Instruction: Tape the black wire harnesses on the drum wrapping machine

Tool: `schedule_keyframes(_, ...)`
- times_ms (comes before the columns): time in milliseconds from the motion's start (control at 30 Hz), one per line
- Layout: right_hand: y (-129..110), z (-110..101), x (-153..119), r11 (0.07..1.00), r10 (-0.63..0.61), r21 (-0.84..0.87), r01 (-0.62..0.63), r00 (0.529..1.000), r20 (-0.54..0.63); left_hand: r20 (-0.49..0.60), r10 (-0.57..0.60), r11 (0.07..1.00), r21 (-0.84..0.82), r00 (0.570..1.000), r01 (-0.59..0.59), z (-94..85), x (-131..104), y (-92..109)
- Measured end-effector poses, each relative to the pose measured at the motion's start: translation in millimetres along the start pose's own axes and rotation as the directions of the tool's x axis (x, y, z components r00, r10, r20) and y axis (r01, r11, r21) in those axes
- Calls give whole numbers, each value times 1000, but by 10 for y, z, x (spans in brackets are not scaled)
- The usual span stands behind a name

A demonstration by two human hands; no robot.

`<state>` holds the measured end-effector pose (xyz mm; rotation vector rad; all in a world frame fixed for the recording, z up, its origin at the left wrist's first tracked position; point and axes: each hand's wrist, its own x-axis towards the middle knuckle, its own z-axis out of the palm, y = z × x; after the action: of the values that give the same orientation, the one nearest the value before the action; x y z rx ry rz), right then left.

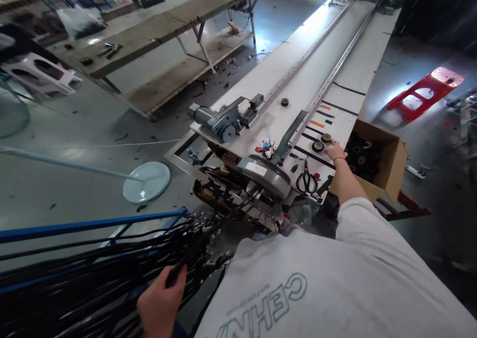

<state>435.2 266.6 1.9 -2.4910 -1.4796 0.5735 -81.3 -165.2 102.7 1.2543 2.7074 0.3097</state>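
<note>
My left hand (163,298) is closed around a black wire harness (194,248) at the lower left. The harness runs up and right toward a large round reel (263,176) at the table's near end. My right hand (337,151) reaches over the table's right edge, fingers apart, beside a roll of tape (326,137); whether it touches the roll is hard to see. A second tape roll (317,146) lies just left of that one. Black-handled scissors (307,179) rest nearer to me.
Many black harnesses hang on a blue rack (93,223) at left. A cardboard box (395,164) of dark rolls stands by my right arm. The long white table (272,82) carries rails and a motor unit (219,122). A red stool (425,92) lies at right.
</note>
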Motion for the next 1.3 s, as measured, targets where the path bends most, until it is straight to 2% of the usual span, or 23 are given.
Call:
schedule_keyframes(100, -66, -52, 33, 1000, -10, 8, 11, 1000, -16, -20, 57, 995, 85, 998, -55, -27, 38, -61)
schedule_keyframes(167, -111, -69, -22, 1000, -18, -5, 18, 1000, -18, 32, 37, 994, 103, 999, -40, 84, 75, -136)
schedule_keyframes(233, -102, -14, -247, 997, -74, -10, 73, 997, -35, 113, -2, 996, 92, 994, -8, 269, 88, -252)
schedule_keyframes(300, -22, 150, -690, 970, -241, 7, 242, 967, -83, 202, -53, 996, 87, 978, 36, 469, 57, -393)
schedule_keyframes(367, 83, 405, -1288, 884, -459, 38, 466, 881, -117, 295, -72, 996, 74, 953, 52, 637, -3, -494)
schedule_keyframes(400, 120, 546, -1590, 841, -531, 60, 538, 841, -102, 344, -54, 998, 56, 937, 37, 702, -28, -500)
schedule_keyframes(433, 134, 679, -1857, 817, -567, 75, 572, 820, -80, 394, -27, 999, 32, 919, 16, 753, -41, -462)
schedule_keyframes(467, 121, 792, -2064, 820, -561, 80, 566, 824, -79, 445, 15, 1000, -5, 896, -14, 791, -32, -374)
schedule_keyframes(533, 16, 920, -2250, 841, -531, 93, 533, 846, -54, 512, 100, 994, -80, 853, -69, 833, 66, -41)
schedule_keyframes(567, -62, 928, -2231, 848, -519, 102, 519, 854, -35, 516, 183, 980, -159, 837, -116, 843, 156, 192)
schedule_keyframes(633, -207, 844, -2040, 868, -484, 114, 484, 874, -23, 434, 302, 949, -220, 849, -225, 853, 387, 729)
schedule_keyframes(667, -250, 768, -1911, 900, -419, 102, 423, 906, -64, 413, 369, 927, -227, 833, -298, 859, 506, 1002)
schedule_keyframes(700, -263, 684, -1787, 948, -294, 90, 305, 948, -120, 399, 436, 899, -226, 806, -375, 867, 612, 1256)
schedule_keyframes(733, -244, 600, -1685, 985, -127, 97, 144, 978, -164, 409, 502, 865, -217, 762, -453, 876, 697, 1479)
schedule_keyframes(767, -200, 526, -1612, 992, 50, 127, -28, 983, -174, 433, 529, 844, -174, 730, -508, 887, 757, 1660)
schedule_keyframes(800, -137, 468, -1570, 971, 197, 168, -172, 970, -144, 452, 521, 840, -122, 724, -529, 897, 792, 1794)
schedule_keyframes(833, -66, 430, -1555, 941, 292, 210, -267, 952, -94, 474, 519, 831, -88, 711, -548, 907, 806, 1879)
schedule_keyframes(900, 65, 416, -1575, 910, 332, 274, -312, 943, -30, 498, 519, 821, -66, 695, -566, 923, 792, 1930)
schedule_keyframes(1000, 171, 493, -1612, 918, 306, 291, -269, 948, -89, 488, 564, 799, -119, 666, -590, 942, 752, 1859)
schedule_keyframes(1133, 198, 585, -1573, 913, 325, 297, -279, 938, -118, 476, 579, 792, -136, 662, -595, 953, 757, 1801)
schedule_keyframes(1300, 225, 603, -1537, 912, 341, 284, -295, 931, -128, 494, 572, 796, -141, 655, -589, 942, 782, 1793)
